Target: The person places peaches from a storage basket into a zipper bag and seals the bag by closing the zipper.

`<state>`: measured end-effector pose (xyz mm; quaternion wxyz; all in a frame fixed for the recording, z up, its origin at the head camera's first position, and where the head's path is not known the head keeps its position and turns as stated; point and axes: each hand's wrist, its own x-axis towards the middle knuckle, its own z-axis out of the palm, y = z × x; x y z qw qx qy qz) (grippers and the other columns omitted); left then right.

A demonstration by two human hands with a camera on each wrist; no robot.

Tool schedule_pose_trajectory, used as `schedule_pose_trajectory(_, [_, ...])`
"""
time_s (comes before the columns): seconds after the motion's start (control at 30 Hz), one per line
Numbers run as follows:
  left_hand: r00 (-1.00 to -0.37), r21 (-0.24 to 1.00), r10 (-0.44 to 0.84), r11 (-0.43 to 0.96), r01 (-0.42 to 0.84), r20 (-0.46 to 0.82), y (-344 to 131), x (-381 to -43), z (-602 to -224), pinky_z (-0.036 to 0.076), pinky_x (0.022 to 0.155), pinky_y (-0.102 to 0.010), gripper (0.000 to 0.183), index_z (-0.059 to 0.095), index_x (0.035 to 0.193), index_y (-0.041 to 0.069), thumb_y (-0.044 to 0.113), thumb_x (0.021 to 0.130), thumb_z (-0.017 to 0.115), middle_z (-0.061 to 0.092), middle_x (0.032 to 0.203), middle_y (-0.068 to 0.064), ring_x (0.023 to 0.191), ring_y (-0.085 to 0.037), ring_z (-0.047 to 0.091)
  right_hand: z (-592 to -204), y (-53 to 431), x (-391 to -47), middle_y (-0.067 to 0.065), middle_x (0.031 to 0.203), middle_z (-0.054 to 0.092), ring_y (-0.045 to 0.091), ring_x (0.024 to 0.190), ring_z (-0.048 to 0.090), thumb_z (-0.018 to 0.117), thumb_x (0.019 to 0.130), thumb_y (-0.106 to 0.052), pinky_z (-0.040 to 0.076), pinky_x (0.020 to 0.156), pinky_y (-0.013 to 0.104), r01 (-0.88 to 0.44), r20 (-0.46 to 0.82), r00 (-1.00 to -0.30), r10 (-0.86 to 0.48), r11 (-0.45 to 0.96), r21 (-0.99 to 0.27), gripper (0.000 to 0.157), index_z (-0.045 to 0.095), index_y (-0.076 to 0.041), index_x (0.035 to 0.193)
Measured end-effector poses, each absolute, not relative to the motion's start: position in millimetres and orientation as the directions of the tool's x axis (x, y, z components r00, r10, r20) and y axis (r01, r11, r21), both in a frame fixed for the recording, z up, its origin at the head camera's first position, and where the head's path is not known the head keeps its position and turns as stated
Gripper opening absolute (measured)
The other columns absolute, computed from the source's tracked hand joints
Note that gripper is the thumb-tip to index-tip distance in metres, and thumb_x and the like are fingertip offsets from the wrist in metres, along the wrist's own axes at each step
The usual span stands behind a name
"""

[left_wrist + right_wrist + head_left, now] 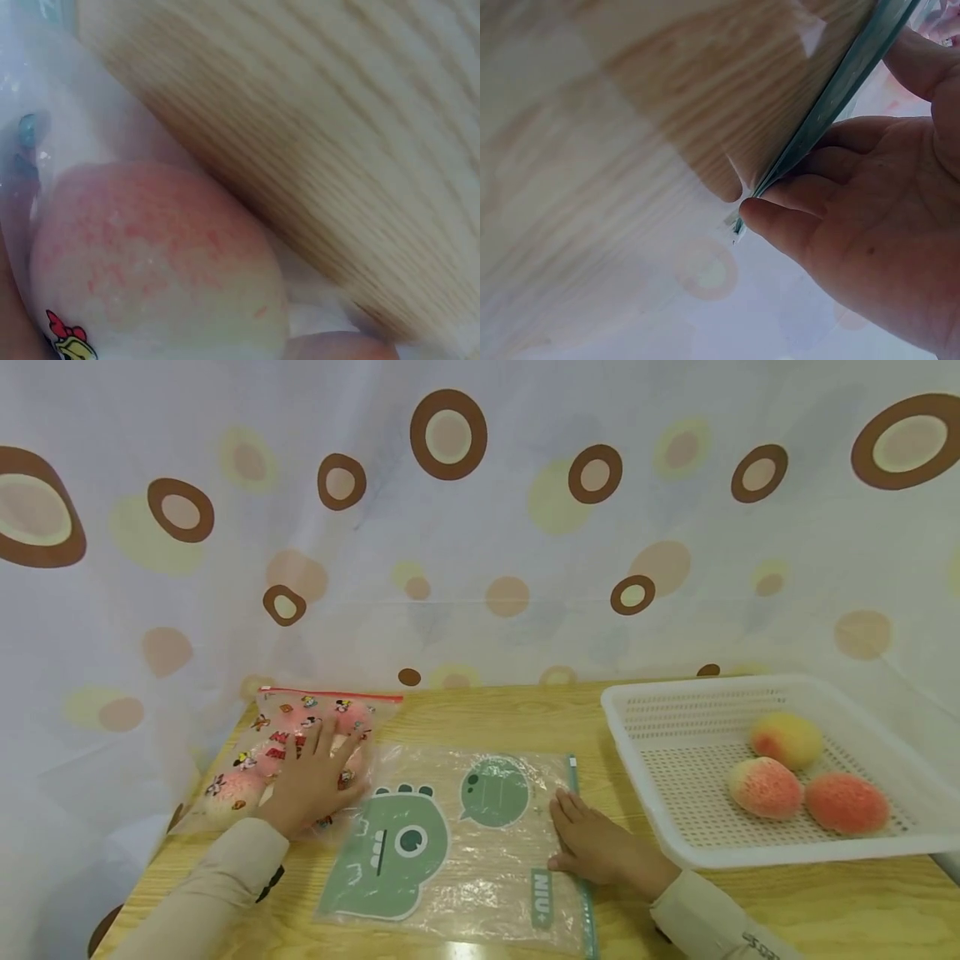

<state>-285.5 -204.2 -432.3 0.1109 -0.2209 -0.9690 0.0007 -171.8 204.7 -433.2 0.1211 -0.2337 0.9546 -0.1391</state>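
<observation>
My left hand (309, 785) rests with spread fingers on a clear zip bag (247, 756) printed with cartoon figures. Several pink peaches lie inside it, and one peach (161, 259) shows large through the film in the left wrist view. To the right, a flat clear zip bag (480, 860) with a green dinosaur print lies on the table. My right hand (600, 843) touches its right side, fingers fairly straight near the teal zip strip (832, 97). Between the two bags, the left edge of the dinosaur bag meets the peach bag.
A white plastic basket (645, 768) stands on the right of the wooden table (480, 714). It holds a yellow-red fruit (787, 741), a pink-yellow peach (765, 787) and a redder peach (847, 803). A patterned curtain (480, 543) hangs behind the table.
</observation>
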Motion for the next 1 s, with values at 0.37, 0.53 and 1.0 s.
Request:
schedule_pose_trajectory(0.37, [-0.875,-0.042,0.453,0.891,0.452,0.172,-200.6,-277.9,-432.1,0.010,0.110,-0.070,0.087,0.025,0.153,0.018,0.061,0.085,0.059,0.013,0.158,-0.021,0.143,-0.044,0.011,-434.6,204.5,-172.3,0.039,0.148,0.018,0.052,0.138,0.019,0.064,0.091,-0.036,0.028,0.106,0.064,-0.417,-0.163,-0.859,-0.485,0.848,-0.327,0.081,0.030,0.018,0.140])
schedule_pose_trajectory(0.53, [-0.873,0.082,0.465,0.874,0.479,0.147,-187.6,-273.5,-426.3,0.007,0.109,-0.071,0.078,0.030,0.151,0.013,0.052,0.090,0.058,0.016,0.158,-0.018,0.143,-0.044,0.010,-434.9,206.1,-173.8,0.038,0.148,0.018,0.052,0.138,0.018,0.063,0.091,-0.035,0.027,0.105,0.066,-0.424,-0.148,-0.858,-0.492,0.841,-0.336,0.080,0.029,0.018,0.140])
schedule_pose_trajectory(1.0, [-0.795,0.182,0.577,0.775,0.605,0.186,-138.4,-249.0,-414.2,0.023,0.106,-0.070,0.070,0.041,0.146,0.009,0.043,0.089,0.065,0.033,0.150,-0.021,0.138,-0.044,0.029,-435.0,205.6,-169.6,0.037,0.149,0.019,0.050,0.137,0.025,0.060,0.095,-0.023,0.031,0.107,0.059,-0.397,0.059,-0.911,-0.409,0.827,-0.398,0.071,0.025,0.017,0.142])
